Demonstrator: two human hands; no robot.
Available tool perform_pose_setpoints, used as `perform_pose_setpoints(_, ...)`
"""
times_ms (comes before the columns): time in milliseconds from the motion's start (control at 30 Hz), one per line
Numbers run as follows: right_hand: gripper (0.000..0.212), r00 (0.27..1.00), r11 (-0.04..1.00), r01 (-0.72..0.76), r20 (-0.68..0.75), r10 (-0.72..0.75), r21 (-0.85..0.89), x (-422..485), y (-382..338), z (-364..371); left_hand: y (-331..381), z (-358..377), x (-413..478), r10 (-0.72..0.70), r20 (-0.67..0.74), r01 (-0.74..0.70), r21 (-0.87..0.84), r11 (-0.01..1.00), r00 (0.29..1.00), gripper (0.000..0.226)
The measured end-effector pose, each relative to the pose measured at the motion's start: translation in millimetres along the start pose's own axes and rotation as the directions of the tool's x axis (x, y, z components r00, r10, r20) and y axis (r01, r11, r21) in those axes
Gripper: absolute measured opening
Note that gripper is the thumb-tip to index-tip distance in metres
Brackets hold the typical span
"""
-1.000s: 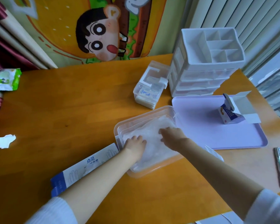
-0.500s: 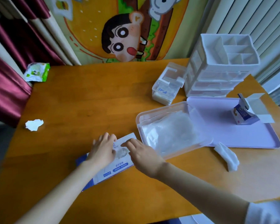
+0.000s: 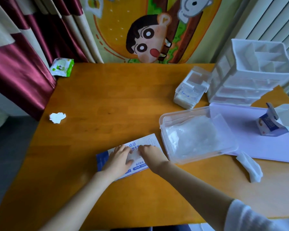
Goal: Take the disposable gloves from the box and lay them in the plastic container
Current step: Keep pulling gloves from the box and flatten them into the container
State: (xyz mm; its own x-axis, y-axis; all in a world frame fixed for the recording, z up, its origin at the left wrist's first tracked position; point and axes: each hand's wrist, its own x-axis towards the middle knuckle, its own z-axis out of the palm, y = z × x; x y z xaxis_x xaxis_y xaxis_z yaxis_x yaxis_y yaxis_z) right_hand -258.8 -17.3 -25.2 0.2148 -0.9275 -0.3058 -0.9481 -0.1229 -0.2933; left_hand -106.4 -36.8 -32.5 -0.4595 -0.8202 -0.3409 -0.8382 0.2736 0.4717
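The flat blue-and-white glove box is being pressed to the wooden table by the left hand, laid open and flat on it, apparently so that it is kept from sliding while the right hand is being worked at the opening in its top; whether the right fingertips are being closed on a glove cannot be told. A clear, crinkled stack of disposable gloves is already lying in the plastic container, which is being kept just to the right of the box, probably so that each transfer is kept short.
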Motion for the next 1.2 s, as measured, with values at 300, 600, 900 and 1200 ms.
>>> perform_pose_setpoints(300,0.012,0.983,0.977,-0.134,-0.1,0.152,0.165,-5,7,-26,-5,3,-3,0.027,-0.028,-0.025,0.084,0.996,0.999,0.052)
perform_pose_setpoints(600,0.009,0.88,0.929,-0.137,-0.389,0.273,0.343,-20,28,-93,-1,7,-1,0.009,-0.002,-0.009,0.164,0.986,1.0,0.051)
perform_pose_setpoints(900,0.011,0.867,0.975,-0.116,-0.46,0.192,0.19,-41,57,-127,30,-35,12,0.033,-0.031,-0.037,-0.134,0.99,0.999,0.046)
perform_pose_setpoints(1200,0.009,0.911,0.927,0.068,-0.402,0.094,0.369,-48,42,-124,114,-59,25,0.168,-0.236,-0.253,-0.395,0.883,0.957,0.03)
